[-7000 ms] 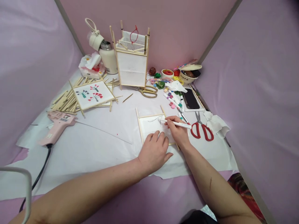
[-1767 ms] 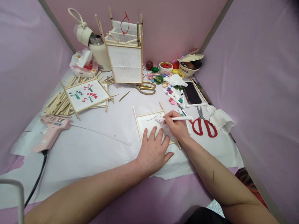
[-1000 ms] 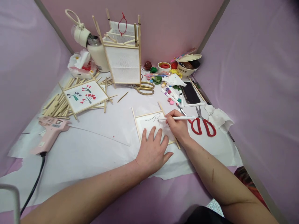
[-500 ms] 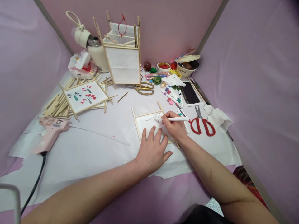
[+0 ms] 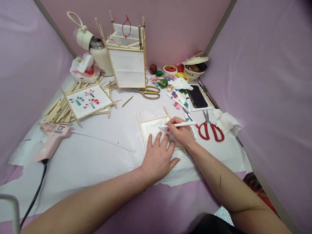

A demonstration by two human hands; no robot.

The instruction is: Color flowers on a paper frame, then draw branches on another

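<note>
A small white panel (image 5: 148,129) framed with thin wooden sticks lies on the covered table, with a few dark curved lines drawn on its upper part. My left hand (image 5: 159,156) rests flat across the panel's lower part, fingers spread, hiding some of it. In my right hand (image 5: 180,130) is a white marker pen (image 5: 184,123), pinched between thumb and fingers. Its tip points left and is at the drawn lines; contact is too fine to make out. Just right of that hand lie red-handled scissors (image 5: 210,128) and a few other markers (image 5: 176,100).
A stick-framed lantern (image 5: 126,68) stands behind, with gold-handled scissors (image 5: 151,92) at its base. At left are a painted panel (image 5: 101,94) on bamboo sticks, a pink glue gun (image 5: 53,139) and an open bottle (image 5: 101,58). A phone (image 5: 198,96) and crumpled tissue (image 5: 227,123) lie right.
The marker's tip has moved slightly left and down over the panel, and my right hand has shifted a little with it. My left hand stays in place on the panel.
</note>
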